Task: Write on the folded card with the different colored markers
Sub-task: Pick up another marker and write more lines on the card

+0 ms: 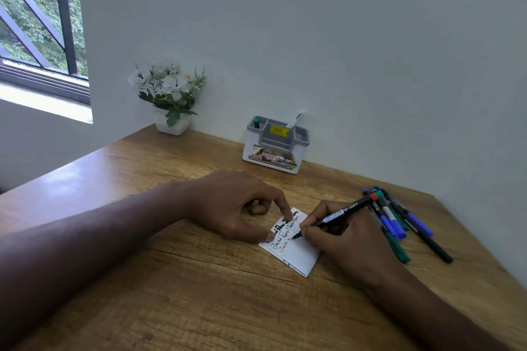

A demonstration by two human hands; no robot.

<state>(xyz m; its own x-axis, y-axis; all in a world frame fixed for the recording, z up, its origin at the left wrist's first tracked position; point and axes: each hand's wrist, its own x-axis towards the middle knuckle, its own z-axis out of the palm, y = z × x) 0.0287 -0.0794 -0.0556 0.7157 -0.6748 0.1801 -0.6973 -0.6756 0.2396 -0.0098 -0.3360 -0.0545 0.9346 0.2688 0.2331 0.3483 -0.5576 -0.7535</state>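
A small white folded card (299, 255) lies on the wooden table, with lines of black and red handwriting across its upper part. My left hand (236, 205) presses the card's upper left edge with the index finger and thumb. My right hand (339, 239) grips a black-barrelled marker with a red end cap (339, 214); its tip touches the card beside the red writing. A heap of several markers with blue, green and black caps (399, 222) lies just right of my right hand.
A grey and white desk organiser (275, 145) with a pen in it stands against the wall behind the card. A white pot of artificial flowers (171, 100) sits at the back left corner. A window is at far left.
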